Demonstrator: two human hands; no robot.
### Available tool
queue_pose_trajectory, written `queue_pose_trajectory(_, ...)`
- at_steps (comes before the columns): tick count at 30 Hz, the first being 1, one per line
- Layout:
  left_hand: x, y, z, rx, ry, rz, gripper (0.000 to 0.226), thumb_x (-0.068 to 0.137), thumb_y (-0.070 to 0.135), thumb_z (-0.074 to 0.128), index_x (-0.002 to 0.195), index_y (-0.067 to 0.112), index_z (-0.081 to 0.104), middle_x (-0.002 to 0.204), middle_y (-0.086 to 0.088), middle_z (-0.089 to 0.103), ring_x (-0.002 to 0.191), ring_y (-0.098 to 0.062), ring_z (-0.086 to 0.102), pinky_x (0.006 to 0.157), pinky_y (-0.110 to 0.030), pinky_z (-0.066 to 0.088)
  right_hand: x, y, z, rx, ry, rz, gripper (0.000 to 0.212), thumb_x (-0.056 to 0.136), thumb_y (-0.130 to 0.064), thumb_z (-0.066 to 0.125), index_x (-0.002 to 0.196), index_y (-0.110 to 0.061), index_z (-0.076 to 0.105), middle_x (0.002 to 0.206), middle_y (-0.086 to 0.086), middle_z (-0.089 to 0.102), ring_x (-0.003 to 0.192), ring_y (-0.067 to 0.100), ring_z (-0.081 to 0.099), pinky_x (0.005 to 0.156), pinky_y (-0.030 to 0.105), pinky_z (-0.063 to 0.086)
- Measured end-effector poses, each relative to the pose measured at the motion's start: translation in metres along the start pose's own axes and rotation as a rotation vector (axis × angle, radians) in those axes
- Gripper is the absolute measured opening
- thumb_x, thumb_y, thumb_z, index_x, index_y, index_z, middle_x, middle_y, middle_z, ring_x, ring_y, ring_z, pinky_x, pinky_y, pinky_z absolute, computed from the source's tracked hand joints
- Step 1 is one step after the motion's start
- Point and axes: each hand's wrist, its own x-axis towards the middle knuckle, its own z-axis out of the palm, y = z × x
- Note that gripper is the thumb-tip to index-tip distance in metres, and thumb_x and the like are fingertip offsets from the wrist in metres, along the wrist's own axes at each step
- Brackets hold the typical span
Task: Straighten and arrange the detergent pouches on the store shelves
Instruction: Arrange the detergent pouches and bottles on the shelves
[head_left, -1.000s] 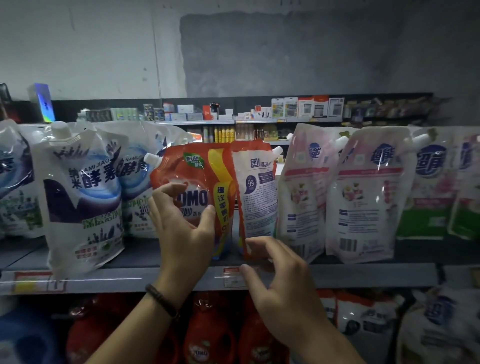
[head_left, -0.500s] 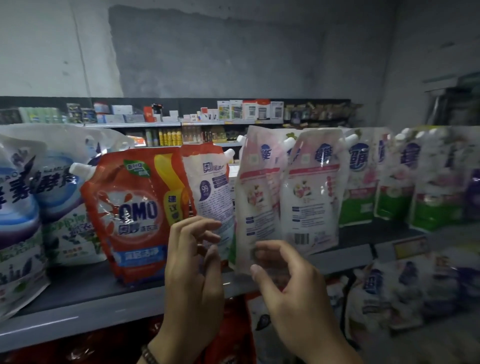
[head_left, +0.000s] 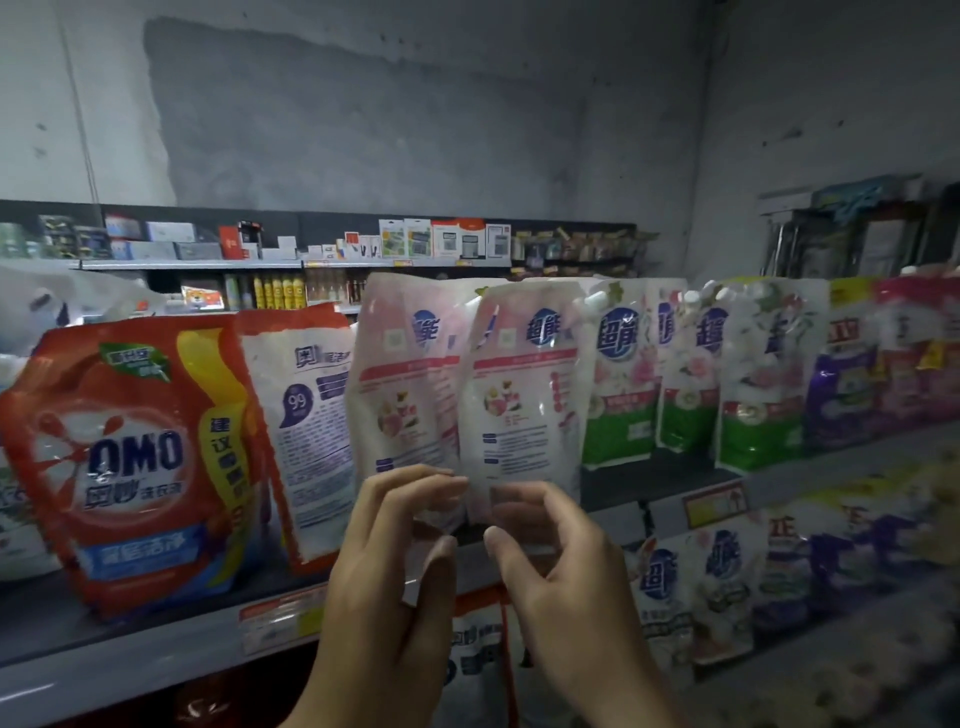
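Two pink-and-white detergent pouches stand side by side on the shelf (head_left: 675, 480), the left pouch (head_left: 405, 384) and the right pouch (head_left: 524, 395), both turned back side out. My left hand (head_left: 395, 587) is raised with its curved fingertips touching the lower front of the left pouch, thumb apart below. My right hand (head_left: 561, 577) curls its fingers behind the bottom edge of the right pouch, thumb just under it. A red OMO pouch (head_left: 130, 457) and a red-edged white pouch (head_left: 306, 426) lean at the left.
Green-and-white pouches (head_left: 621, 384) and purple pouches (head_left: 841, 395) fill the shelf to the right. More pouches (head_left: 717, 587) stand on the shelf below. A price tag (head_left: 716, 501) sits on the shelf edge. Far shelves hold small boxes (head_left: 441, 239).
The view has swung right along the shelf. Both hands left the red pouches and rose to the bottom of the two pink pouches.
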Motion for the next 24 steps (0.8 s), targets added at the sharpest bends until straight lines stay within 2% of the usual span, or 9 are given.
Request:
queue_pose_trajectory(3,0.006,0.007,0.026,-0.047,-0.035,-0.081,0.041,0.092,0.012,0.063,0.128,0.032,0.061,0.132,0.008,0.059,0.122,-0.018,0.065,0.090,-0.026,0.056,0.008,0.007,-0.024,0.007,-0.013,-0.007,0.019,0.098,-0.040,0.072,0.115,-0.046,0.067,0.107,-0.031,0.069,0.103,-0.010,0.064,0.082,0.014,0.055)
queue_pose_trajectory(5,0.009,0.012,0.045,-0.093,-0.055,-0.147,0.041,0.094,0.020,0.064,0.130,0.038,0.059,0.130,0.009,0.061,0.123,-0.015,0.065,0.090,-0.026,0.056,0.011,0.014,-0.041,0.027,-0.033,-0.010,0.019,0.099,-0.041,0.071,0.117,-0.046,0.066,0.108,-0.028,0.070,0.106,-0.009,0.064,0.087,0.018,0.057)
queue_pose_trajectory(7,0.011,0.014,0.065,-0.112,-0.069,-0.195,0.035,0.099,0.029,0.065,0.130,0.044,0.057,0.127,0.009,0.063,0.121,-0.013,0.065,0.090,-0.031,0.057,0.014,0.022,-0.060,0.046,-0.052,-0.006,0.019,0.100,-0.039,0.070,0.118,-0.045,0.066,0.109,-0.025,0.071,0.107,-0.007,0.065,0.090,0.024,0.058)
queue_pose_trajectory(11,0.011,0.020,0.105,-0.129,-0.078,-0.281,0.038,0.095,0.031,0.066,0.130,0.043,0.058,0.125,0.012,0.066,0.121,-0.012,0.065,0.092,-0.045,0.058,0.017,0.045,-0.095,0.061,-0.067,0.016,0.018,0.101,-0.035,0.070,0.116,-0.045,0.066,0.106,-0.023,0.073,0.103,-0.002,0.068,0.089,0.028,0.059)
queue_pose_trajectory(14,0.008,0.027,0.135,-0.138,-0.103,-0.330,0.031,0.099,0.038,0.068,0.127,0.045,0.059,0.127,0.016,0.064,0.122,-0.008,0.065,0.095,-0.045,0.058,0.019,0.064,-0.120,0.064,-0.075,0.052,0.020,0.101,-0.037,0.070,0.118,-0.046,0.065,0.106,-0.023,0.072,0.101,-0.002,0.068,0.088,0.028,0.060)
queue_pose_trajectory(16,0.003,0.031,0.152,-0.140,-0.118,-0.359,0.034,0.095,0.034,0.068,0.126,0.046,0.059,0.129,0.017,0.063,0.121,-0.006,0.065,0.094,-0.045,0.059,0.017,0.076,-0.136,0.058,-0.089,0.069,0.020,0.101,-0.038,0.070,0.118,-0.046,0.065,0.106,-0.024,0.072,0.100,-0.003,0.068,0.087,0.027,0.059)
queue_pose_trajectory(20,-0.005,0.040,0.182,-0.134,-0.128,-0.407,0.036,0.090,0.042,0.065,0.126,0.047,0.060,0.130,0.018,0.062,0.123,-0.003,0.063,0.088,-0.036,0.062,0.014,0.099,-0.165,0.047,-0.100,0.093,0.020,0.100,-0.038,0.071,0.118,-0.044,0.066,0.104,-0.025,0.071,0.098,-0.003,0.068,0.084,0.024,0.058)
queue_pose_trajectory(24,-0.011,0.047,0.208,-0.116,-0.120,-0.416,0.036,0.093,0.032,0.069,0.124,0.048,0.061,0.129,0.015,0.063,0.120,-0.002,0.065,0.084,-0.024,0.061,0.017,0.114,-0.192,0.039,-0.087,0.102,0.019,0.100,-0.035,0.071,0.117,-0.043,0.067,0.101,-0.028,0.070,0.097,-0.005,0.067,0.084,0.021,0.057)
